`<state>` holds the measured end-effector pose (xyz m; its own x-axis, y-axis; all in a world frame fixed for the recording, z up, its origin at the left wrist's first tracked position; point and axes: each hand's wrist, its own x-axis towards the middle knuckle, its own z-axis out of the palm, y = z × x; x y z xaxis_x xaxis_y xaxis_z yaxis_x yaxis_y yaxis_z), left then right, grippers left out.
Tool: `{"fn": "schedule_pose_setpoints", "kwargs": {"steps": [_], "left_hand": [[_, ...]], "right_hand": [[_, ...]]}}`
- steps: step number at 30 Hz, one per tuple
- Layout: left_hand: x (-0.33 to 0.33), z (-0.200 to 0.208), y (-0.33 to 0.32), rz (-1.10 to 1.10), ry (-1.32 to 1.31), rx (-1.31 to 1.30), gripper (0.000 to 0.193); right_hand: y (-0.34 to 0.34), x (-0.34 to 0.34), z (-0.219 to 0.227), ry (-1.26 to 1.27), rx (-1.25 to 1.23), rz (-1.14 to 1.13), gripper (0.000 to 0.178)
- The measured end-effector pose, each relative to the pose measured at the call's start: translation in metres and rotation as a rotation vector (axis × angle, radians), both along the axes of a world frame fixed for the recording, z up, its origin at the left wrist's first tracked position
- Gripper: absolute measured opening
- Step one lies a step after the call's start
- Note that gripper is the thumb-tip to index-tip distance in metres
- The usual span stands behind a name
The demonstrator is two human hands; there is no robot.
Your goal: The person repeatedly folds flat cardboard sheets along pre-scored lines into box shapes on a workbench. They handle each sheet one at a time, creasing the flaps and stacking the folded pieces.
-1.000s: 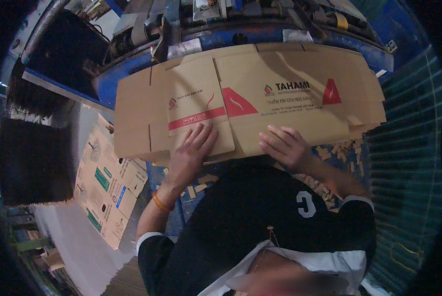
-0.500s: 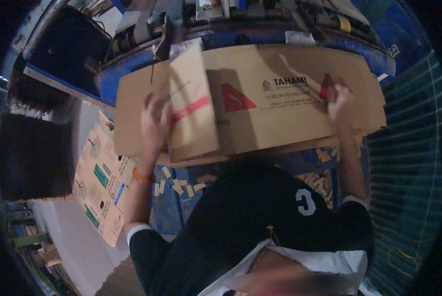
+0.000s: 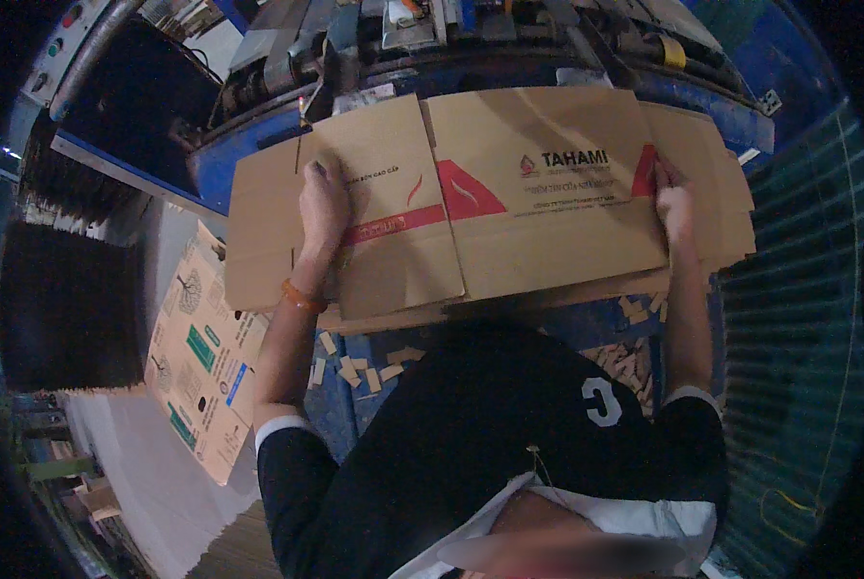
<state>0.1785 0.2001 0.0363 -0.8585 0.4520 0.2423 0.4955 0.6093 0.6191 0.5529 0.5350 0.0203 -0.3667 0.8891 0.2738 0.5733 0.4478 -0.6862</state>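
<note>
Gripping a flattened carton [image 3: 557, 236] at both ends, you are holding it crosswise in front of your chest. Your left hand [image 3: 324, 207] is clasping its left edge, with the fingers curled, and your right hand [image 3: 674, 198] is pinching its right edge beside a red printed shape. The carton is lying over more brown cardboard [image 3: 260, 212], which is sticking out past it on both sides. Its far edge is resting near a blue-framed machine [image 3: 490, 63]. An orange bracelet [image 3: 302, 296] is circling your left wrist. Nearer your body, small cardboard scraps [image 3: 349, 369] are lying scattered on a blue surface [image 3: 340, 415]. Down to your left, another carton [image 3: 222, 333] with green and blue print is lying flat, while ridged green sheeting [image 3: 799, 318] is standing to your right.
</note>
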Motion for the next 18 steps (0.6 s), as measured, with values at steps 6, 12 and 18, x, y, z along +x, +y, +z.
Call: {"fn": "schedule_pose_setpoints", "kwargs": {"steps": [6, 12, 18], "left_hand": [[0.007, -0.002, 0.015, 0.04, 0.024, -0.189, 0.03], [-0.003, 0.002, 0.019, -0.06, 0.158, -0.307, 0.033], [-0.019, 0.017, 0.021, -0.299, 0.698, -0.475, 0.052]], "right_hand": [[0.003, -0.003, -0.01, -0.254, 0.066, -0.066, 0.036], [0.019, -0.014, -0.008, -0.306, 0.144, -0.06, 0.038], [0.002, -0.025, 0.019, -0.427, 0.209, 0.132, 0.065]]}}
